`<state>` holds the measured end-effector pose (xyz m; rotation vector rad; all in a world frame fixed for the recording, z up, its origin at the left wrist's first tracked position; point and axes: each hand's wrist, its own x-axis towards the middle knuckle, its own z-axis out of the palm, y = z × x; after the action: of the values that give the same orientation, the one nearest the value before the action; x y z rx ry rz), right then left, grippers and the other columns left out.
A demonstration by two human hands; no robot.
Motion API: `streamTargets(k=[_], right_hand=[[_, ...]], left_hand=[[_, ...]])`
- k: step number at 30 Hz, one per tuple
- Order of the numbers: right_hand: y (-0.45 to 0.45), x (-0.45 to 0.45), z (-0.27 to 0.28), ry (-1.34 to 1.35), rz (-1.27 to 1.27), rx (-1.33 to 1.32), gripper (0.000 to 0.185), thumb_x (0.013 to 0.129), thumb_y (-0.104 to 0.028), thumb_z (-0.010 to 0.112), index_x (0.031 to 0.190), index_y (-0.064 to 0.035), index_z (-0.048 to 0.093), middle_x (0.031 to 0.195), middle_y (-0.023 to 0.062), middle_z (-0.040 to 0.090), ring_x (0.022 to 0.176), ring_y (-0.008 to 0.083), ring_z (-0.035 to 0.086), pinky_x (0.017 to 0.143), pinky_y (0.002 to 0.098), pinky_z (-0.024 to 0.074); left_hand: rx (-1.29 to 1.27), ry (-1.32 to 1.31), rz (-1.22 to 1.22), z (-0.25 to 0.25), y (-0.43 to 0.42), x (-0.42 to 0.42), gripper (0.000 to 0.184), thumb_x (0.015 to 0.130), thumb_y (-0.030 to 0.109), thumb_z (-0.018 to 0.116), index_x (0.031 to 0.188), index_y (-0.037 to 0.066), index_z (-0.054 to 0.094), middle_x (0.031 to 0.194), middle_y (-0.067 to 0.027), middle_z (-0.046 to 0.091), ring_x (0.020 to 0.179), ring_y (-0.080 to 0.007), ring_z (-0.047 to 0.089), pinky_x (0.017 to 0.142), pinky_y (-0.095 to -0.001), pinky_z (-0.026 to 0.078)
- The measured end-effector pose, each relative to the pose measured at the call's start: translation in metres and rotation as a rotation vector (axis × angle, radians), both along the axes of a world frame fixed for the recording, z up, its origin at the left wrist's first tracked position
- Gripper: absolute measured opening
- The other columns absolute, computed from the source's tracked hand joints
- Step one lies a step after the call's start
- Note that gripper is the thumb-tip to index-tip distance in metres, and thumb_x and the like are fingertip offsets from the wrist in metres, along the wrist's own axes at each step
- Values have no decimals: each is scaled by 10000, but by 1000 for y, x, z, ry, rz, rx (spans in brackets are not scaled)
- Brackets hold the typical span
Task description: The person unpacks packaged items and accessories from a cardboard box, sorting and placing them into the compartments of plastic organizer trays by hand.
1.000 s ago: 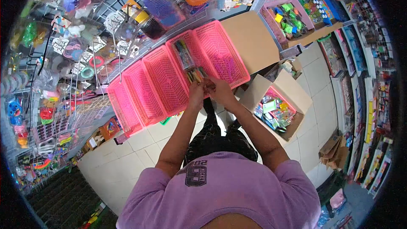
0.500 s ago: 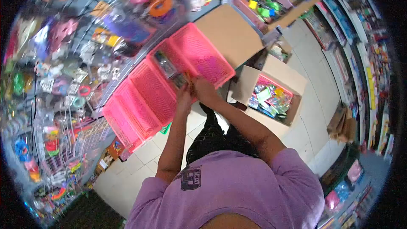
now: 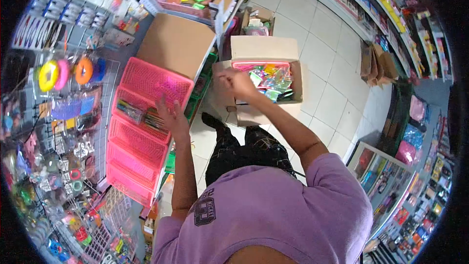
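Row of pink baskets (image 3: 138,140) along the left, next to a flat cardboard sheet (image 3: 178,44). Open cardboard box (image 3: 264,47) on the floor to the right, pink-rimmed basket (image 3: 259,63) inside, heaped with glossy packets (image 3: 279,82). Left hand (image 3: 172,118) above the row's edge, fingers spread apart. Right hand (image 3: 239,84) over the box's left side, fingers curled; too small to tell if anything's pinched. Slim packs (image 3: 131,111) lie in second basket from the sheet, purple pieces (image 3: 168,87) in the first.
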<state>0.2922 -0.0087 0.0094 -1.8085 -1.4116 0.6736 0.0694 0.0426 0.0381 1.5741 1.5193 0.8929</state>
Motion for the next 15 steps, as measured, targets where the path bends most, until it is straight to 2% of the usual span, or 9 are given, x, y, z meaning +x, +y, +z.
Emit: streamTargets(k=[1, 3, 6, 8, 9, 11, 12, 15], right_hand=[[-11, 24, -15, -47, -61, -70, 201, 799, -84, 569, 989, -42, 622, 873, 171, 631, 739, 293, 623, 664, 368, 494], [-36, 71, -32, -167, -182, 96, 230, 760, -79, 579, 981, -52, 637, 836, 169, 641, 685, 308, 627, 615, 366, 488], [-73, 130, -107, -161, -432, -147, 204, 746, -81, 581, 928, -26, 654, 782, 158, 653, 688, 292, 641, 616, 361, 501], [-95, 159, -165, -132, -547, -304, 195, 744, -80, 580, 912, -27, 663, 760, 154, 659, 692, 277, 649, 629, 354, 510], [-102, 163, -192, -22, -567, -357, 199, 741, -132, 582, 892, -30, 661, 770, 172, 650, 709, 303, 640, 648, 380, 503], [-111, 169, -231, 206, -602, -461, 241, 735, -234, 585, 854, -37, 657, 789, 209, 632, 744, 355, 622, 686, 430, 488], [-110, 169, -236, 156, -614, -482, 248, 726, -243, 586, 850, -42, 662, 787, 212, 631, 754, 351, 624, 695, 428, 489], [-93, 156, -244, -29, -602, -568, 259, 702, -262, 598, 819, -44, 675, 783, 209, 638, 764, 335, 635, 703, 416, 498]], left_hand=[[95, 62, -50, -1, -3, 14, 466, 895, 222, 529, 1290, 3, 414, 1357, -212, 342, 1308, -315, 235, 1030, -373, 273], [286, 183, -150, -3, -9, 42, 422, 896, 169, 522, 1269, -8, 436, 1290, -192, 443, 1244, -279, 350, 1012, -362, 299], [53, -321, -360, -30, -22, 90, 372, 885, 140, 534, 1235, 32, 475, 1323, -202, 377, 1248, -305, 358, 989, -378, 342], [225, 23, -458, -39, -35, 120, 305, 878, 93, 522, 1178, 36, 518, 1243, -190, 448, 1164, -279, 448, 928, -361, 406], [127, -30, -440, -42, -46, 137, 268, 862, 79, 532, 1119, 5, 551, 1114, -141, 562, 1075, -243, 505, 944, -339, 373], [-83, -152, -523, -52, -61, 161, 269, 863, 65, 522, 1127, 15, 545, 1103, -156, 539, 1011, -252, 543, 854, -327, 434], [-189, -209, -562, -60, -67, 170, 271, 864, 58, 517, 1131, 21, 542, 1098, -163, 528, 979, -257, 561, 809, -321, 465], [-136, -186, -603, -132, -83, 177, 260, 872, 72, 515, 1125, 18, 542, 1065, -150, 540, 929, -244, 585, 773, -317, 477]])
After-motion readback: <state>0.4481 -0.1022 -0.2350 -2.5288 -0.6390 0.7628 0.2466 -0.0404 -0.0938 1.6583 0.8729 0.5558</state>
